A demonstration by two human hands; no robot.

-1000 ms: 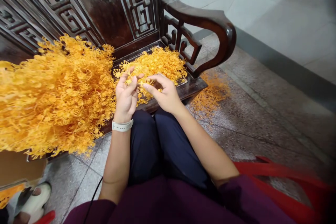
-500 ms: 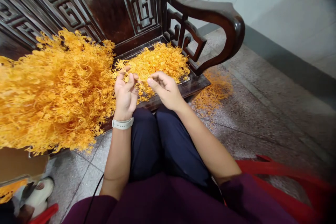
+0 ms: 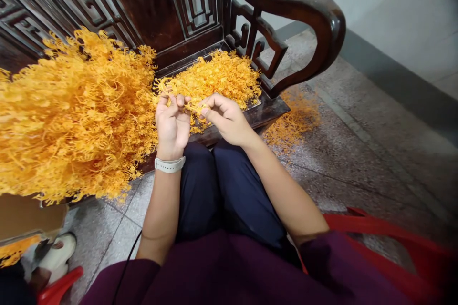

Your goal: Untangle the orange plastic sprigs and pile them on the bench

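Observation:
Between my two hands is a small orange plastic flower piece [image 3: 193, 106] with thin curled petals. My left hand [image 3: 173, 121], a pale watch strap at its wrist, pinches one side of it with the palm turned up. Thumb and forefinger of my right hand [image 3: 227, 116] pinch the other side. Just beyond the hands, a smaller heap of orange flower pieces [image 3: 229, 76] lies on the bench seat. To the left rises a large pile of orange flower stems [image 3: 82, 119], close to my left hand.
The dark carved wooden bench [image 3: 153, 5] has a curved armrest [image 3: 304, 0] at the right. Orange scraps [image 3: 293, 116] litter the floor beside it. A red plastic chair [image 3: 379, 233] is under me. At lower left are a cardboard box [image 3: 32, 214] and another person's shoe [image 3: 59, 255].
My hands stay close together, and my left hand has opened its palm a little more upward. The orange piece between them looks more bunched. The view has shifted slightly.

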